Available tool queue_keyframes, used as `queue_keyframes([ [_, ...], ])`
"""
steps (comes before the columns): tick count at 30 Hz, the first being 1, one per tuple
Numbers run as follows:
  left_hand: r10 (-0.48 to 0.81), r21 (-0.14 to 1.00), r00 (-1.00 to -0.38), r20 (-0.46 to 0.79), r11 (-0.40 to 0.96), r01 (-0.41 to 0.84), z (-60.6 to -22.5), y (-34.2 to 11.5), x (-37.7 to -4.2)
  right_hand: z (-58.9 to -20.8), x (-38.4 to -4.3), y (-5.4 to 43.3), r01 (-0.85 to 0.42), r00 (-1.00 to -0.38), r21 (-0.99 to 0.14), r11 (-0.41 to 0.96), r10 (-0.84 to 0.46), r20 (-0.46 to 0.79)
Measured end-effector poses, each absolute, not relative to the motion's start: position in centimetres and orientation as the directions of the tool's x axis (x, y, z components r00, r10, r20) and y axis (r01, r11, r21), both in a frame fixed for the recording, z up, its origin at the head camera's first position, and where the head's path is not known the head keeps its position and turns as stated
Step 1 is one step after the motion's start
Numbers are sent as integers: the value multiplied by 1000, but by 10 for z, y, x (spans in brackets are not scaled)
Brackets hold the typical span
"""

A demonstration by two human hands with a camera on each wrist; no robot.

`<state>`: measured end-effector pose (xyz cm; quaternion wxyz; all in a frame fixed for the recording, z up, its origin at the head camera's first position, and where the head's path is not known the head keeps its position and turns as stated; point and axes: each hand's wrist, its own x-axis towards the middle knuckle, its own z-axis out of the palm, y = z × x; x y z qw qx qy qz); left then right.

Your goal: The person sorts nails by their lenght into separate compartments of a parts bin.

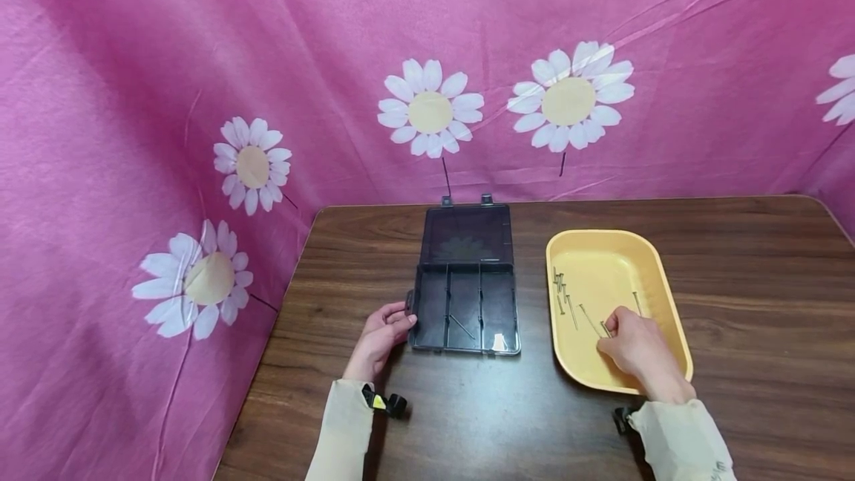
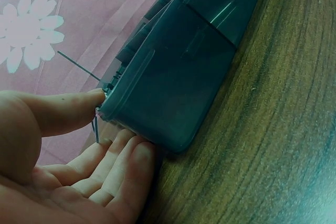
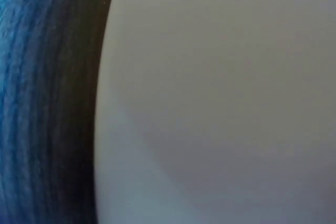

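A dark see-through compartment box [image 1: 464,346] lies with its lid [image 1: 467,232] folded back. One nail [image 1: 462,326] rests slantwise in its middle compartment. My left hand [image 1: 379,336] grips the box's left side; in the left wrist view the thumb [image 2: 68,113] is on the rim and the fingers curl against the side wall. My right hand [image 1: 639,347] is inside the yellow tray [image 1: 601,240], its thumb and forefinger pinching a nail [image 1: 605,329]. Several nails [image 1: 559,284] lie along the tray's left side, another [image 1: 637,303] towards the right. The right wrist view shows only blurred tray wall [image 3: 220,77].
Box and tray stand apart on a dark wood-grain table [image 1: 461,421]. A pink cloth [image 1: 334,58] with white daisies hangs behind the table and along its left side. The tray's raised rim surrounds my right hand.
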<state>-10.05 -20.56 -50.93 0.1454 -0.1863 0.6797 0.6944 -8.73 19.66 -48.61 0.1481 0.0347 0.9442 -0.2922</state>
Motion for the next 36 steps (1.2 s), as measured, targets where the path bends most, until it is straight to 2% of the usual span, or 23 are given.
queue_keyframes([
  [25, -56, 891, -890, -453, -31, -452, -507, -205, -99, -487, -87, 200, 81, -993, -599, 797, 14, -114],
  [36, -53, 893, -891, -451, -26, -450, -507, -205, -99, -487, -84, 202, 6, -999, -665, 747, 33, 28],
])
